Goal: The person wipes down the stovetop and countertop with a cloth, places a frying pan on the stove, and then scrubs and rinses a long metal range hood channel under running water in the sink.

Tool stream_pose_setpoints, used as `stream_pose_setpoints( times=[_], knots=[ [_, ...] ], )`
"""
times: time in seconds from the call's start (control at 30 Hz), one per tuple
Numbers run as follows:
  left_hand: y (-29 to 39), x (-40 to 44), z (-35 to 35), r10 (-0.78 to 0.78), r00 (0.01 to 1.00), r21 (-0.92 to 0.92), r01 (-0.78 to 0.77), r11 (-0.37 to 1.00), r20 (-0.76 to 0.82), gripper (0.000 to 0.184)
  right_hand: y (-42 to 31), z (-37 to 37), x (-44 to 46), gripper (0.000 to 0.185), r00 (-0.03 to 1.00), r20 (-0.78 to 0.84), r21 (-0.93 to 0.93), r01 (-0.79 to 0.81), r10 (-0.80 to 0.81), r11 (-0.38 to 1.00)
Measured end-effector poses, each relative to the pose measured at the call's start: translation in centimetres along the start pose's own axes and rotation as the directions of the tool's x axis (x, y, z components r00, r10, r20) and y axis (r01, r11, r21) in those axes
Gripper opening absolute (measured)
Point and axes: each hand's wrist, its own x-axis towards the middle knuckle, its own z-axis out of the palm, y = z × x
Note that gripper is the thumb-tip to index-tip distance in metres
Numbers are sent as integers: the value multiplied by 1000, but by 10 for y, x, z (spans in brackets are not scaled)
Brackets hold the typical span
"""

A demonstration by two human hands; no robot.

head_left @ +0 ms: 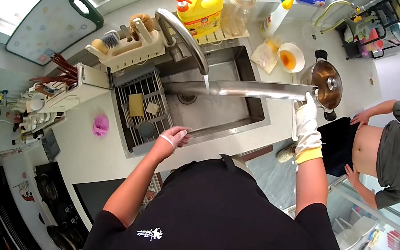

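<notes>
- Right hand [308, 127]: in a white glove with a yellow cuff, closed round the outer end of a long stainless-steel panel [253, 89], beyond the sink's right edge.
- Left hand [175, 136]: fingers loosely curled near the sink's front edge, nothing seen in its grasp, apart from the panel.
- Stainless-steel panel: laid lengthwise across the sink [220, 113], its inner end over the basin near the drain [186, 99], its outer end over the countertop [239, 142].
- Tap [189, 37]: spout above the panel; a thin water stream [206, 81] falls at the panel's inner part.
- Slope: judged best with the inner end lower, so that runoff drains into the basin rather than toward the gripped end.
- Support: one end held alone makes a long piece prone to twist; a light left-hand hold at mid-length would probably steady it.
- Coverage: sliding the panel slowly under the spout and turning it over should wet both faces evenly.
- Clearance: the outer end lies close to the lidded steel pot [332, 98] and the white bowl [299, 58]; contact with the pot cannot be judged. Short strokes would lessen the risk of a knock.
</notes>
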Motion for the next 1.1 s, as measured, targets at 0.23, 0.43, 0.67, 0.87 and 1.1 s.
stream_pose_setpoints(
  times=[0.23, 0.43, 0.67, 0.87, 1.1],
  knots=[
    [-17, -11, -18, -12, 999, -14, 12, 1000, -50, 33, 30, 11, -22, 24, 919, 393, 203, -103, 15, 974],
    [-23, -15, -20, -17, 999, -61, 14, 998, -48, 32, 29, 53, -83, 43, 665, 739, -80, 248, -109, 966],
    [-56, 19, -36, 156, 959, 315, -76, 946, -238, 42, 56, 49, -9, 44, 740, 670, 74, -141, 55, 987],
    [-46, 39, -44, 343, 871, 822, 113, 558, -352, 56, 56, 68, -40, 44, 699, 715, 305, -284, -22, 909],
    [-53, 64, -44, 346, 881, 908, 185, 375, -322, 44, 73, 63, -25, 40, 802, 591, 312, -328, 89, 892]
  ],
)
